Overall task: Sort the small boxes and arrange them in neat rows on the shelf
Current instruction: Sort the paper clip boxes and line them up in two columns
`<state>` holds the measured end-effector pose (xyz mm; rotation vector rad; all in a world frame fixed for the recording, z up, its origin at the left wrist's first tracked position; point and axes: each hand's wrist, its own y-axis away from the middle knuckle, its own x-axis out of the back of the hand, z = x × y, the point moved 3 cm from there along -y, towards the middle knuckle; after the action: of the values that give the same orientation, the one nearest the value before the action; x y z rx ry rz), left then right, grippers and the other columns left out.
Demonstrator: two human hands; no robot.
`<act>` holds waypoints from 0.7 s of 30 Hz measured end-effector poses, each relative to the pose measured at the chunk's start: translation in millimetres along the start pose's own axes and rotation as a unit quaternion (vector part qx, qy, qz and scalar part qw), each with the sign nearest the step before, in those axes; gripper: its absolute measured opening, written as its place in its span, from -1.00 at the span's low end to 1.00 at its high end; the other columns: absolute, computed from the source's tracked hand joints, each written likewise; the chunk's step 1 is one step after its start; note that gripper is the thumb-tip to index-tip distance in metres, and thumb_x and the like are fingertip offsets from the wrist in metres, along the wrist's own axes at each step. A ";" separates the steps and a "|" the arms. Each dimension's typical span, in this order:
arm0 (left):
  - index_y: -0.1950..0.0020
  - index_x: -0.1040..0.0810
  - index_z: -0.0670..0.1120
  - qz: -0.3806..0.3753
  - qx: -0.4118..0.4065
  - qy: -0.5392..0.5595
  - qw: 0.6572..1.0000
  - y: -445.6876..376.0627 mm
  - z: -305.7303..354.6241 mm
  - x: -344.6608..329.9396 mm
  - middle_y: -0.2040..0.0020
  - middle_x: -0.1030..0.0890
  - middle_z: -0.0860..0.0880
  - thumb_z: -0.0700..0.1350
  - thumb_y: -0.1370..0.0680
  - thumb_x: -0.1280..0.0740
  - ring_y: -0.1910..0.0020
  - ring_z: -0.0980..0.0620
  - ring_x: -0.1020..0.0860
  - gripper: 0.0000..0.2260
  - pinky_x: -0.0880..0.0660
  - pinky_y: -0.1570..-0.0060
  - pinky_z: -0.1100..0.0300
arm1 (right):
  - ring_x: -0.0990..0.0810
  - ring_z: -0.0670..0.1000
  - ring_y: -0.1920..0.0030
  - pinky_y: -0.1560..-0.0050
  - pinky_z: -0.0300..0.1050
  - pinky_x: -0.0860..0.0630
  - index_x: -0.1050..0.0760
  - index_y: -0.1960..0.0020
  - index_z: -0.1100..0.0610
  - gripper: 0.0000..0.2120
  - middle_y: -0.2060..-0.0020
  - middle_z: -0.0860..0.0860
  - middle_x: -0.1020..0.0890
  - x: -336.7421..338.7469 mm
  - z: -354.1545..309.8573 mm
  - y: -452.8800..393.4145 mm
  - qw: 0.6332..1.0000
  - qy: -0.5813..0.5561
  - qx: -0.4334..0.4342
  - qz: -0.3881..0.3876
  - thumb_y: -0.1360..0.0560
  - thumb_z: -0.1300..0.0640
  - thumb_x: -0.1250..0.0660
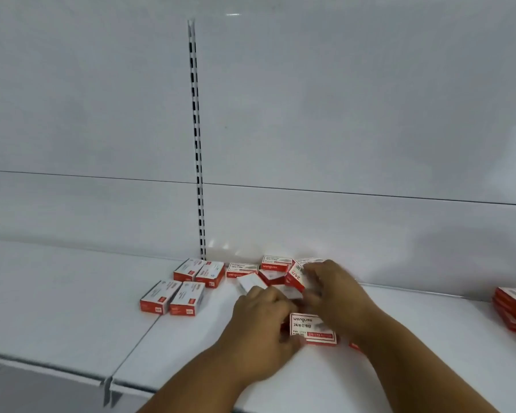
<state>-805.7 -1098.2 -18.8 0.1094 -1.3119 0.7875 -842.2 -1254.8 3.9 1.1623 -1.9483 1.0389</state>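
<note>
Left hand (261, 305): we curl over the loose boxes (273, 274); hold unclear.
Right hand (329, 289): nearer, fingers on the tilted box (295, 275); clamp unclear.
Neat rows (182, 286): leftward.

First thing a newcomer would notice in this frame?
Both hands meet over a jumble of red-and-white boxes at the middle of the white shelf: the left hand and the right hand work among tilted boxes, with one labelled box lying face up just below them. To the left, four boxes already stand in two neat pairs. A black slotted upright runs down the white back panel.
</note>
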 end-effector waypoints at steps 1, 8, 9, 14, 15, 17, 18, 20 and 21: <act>-0.25 -0.48 0.19 0.010 0.006 0.011 1.000 0.8 1.0 2.3 -0.17 -0.44 0.25 0.23 -0.51 -0.33 -0.17 0.19 -0.30 -0.67 -0.29 -0.23 0.21 | -0.56 -0.12 0.04 0.09 -0.23 -0.46 -0.53 -0.13 -0.06 -0.82 0.00 -0.07 -0.61 3.2 -1.8 2.8 0.998 -0.064 -0.019 0.022 -0.54 0.08 -0.27; 0.04 -0.51 0.12 0.112 0.196 0.298 0.927 4.6 -22.6 17.1 0.06 -0.64 0.18 -0.05 -0.54 -0.42 0.12 0.27 -0.61 -0.89 -0.47 0.28 0.49 | -0.60 -0.05 0.34 0.43 -0.23 -0.46 -0.59 -0.06 0.12 -0.70 0.18 0.11 -0.68 15.4 -5.2 6.5 0.862 -0.467 -0.183 0.078 -0.67 0.09 -0.09; 0.04 -0.53 0.10 0.130 0.213 0.337 0.908 4.7 -26.0 18.4 0.08 -0.66 0.16 -0.08 -0.54 -0.43 0.15 0.26 -0.63 -0.89 -0.48 0.31 0.46 | -0.59 -0.02 0.36 0.42 -0.20 -0.47 -0.60 -0.05 0.15 -0.72 0.20 0.14 -0.69 13.5 -5.8 6.9 0.858 -0.480 -0.174 0.067 -0.67 0.08 -0.13; -0.03 -0.54 0.19 0.176 0.249 0.408 0.861 4.5 -32.3 21.3 0.02 -0.66 0.18 -0.13 -0.52 -0.44 0.06 0.18 -0.65 -0.78 -0.56 0.27 0.35 | -0.67 0.11 0.20 0.23 -0.02 -0.54 -0.55 -0.13 0.22 -0.84 0.12 0.16 -0.72 1.1 -9.9 6.7 0.842 -0.525 -0.129 0.005 -0.61 0.28 -0.23; -0.02 -0.54 0.22 0.174 0.251 0.405 0.862 4.6 -32.5 20.9 0.01 -0.66 0.18 -0.12 -0.53 -0.44 0.04 0.17 -0.65 -0.77 -0.58 0.25 0.33 | -0.69 0.13 0.15 0.19 0.00 -0.56 -0.53 -0.15 0.23 -0.83 0.09 0.15 -0.72 -0.4 -11.0 7.3 0.837 -0.532 -0.131 -0.004 -0.59 0.33 -0.24; -0.01 -0.53 0.24 0.168 0.258 0.398 0.864 4.6 -31.7 20.5 0.00 -0.65 0.20 -0.12 -0.54 -0.43 0.03 0.18 -0.64 -0.76 -0.56 0.25 0.36 | -0.71 0.18 0.08 0.15 0.02 -0.60 -0.50 -0.16 0.27 -0.79 0.05 0.18 -0.71 -3.1 -11.8 8.5 0.822 -0.555 -0.130 -0.016 -0.55 0.41 -0.26; 0.00 -0.53 0.23 0.168 0.263 0.403 0.861 4.3 -31.4 20.6 0.00 -0.66 0.20 -0.13 -0.54 -0.42 0.04 0.19 -0.64 -0.77 -0.55 0.25 0.38 | -0.71 0.20 0.07 0.17 0.01 -0.62 -0.48 -0.16 0.29 -0.78 0.03 0.21 -0.70 -4.2 -12.0 9.2 0.812 -0.569 -0.127 -0.021 -0.53 0.44 -0.26; 0.01 -0.55 0.18 0.170 0.269 0.418 0.851 4.3 -31.6 19.5 0.01 -0.69 0.17 -0.16 -0.54 -0.42 0.05 0.19 -0.66 -0.78 -0.55 0.19 0.34 | -0.72 0.18 0.09 0.24 -0.06 -0.63 -0.46 -0.14 0.30 -0.78 0.04 0.21 -0.70 -4.4 -12.4 10.2 0.810 -0.573 -0.121 -0.024 -0.52 0.46 -0.27; 0.00 -0.56 0.16 0.169 0.270 0.421 0.849 5.0 -31.3 19.4 0.03 -0.69 0.17 -0.17 -0.54 -0.42 0.06 0.21 -0.66 -0.79 -0.53 0.18 0.34 | -0.72 0.15 0.12 0.30 -0.14 -0.61 -0.47 -0.12 0.28 -0.80 0.06 0.18 -0.71 -4.0 -13.2 11.1 0.823 -0.555 -0.120 -0.020 -0.53 0.44 -0.28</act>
<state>-782.1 -1070.2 -12.4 -0.0302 -0.2445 1.3052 -849.0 -1238.5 3.7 1.8641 -2.7460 -0.0536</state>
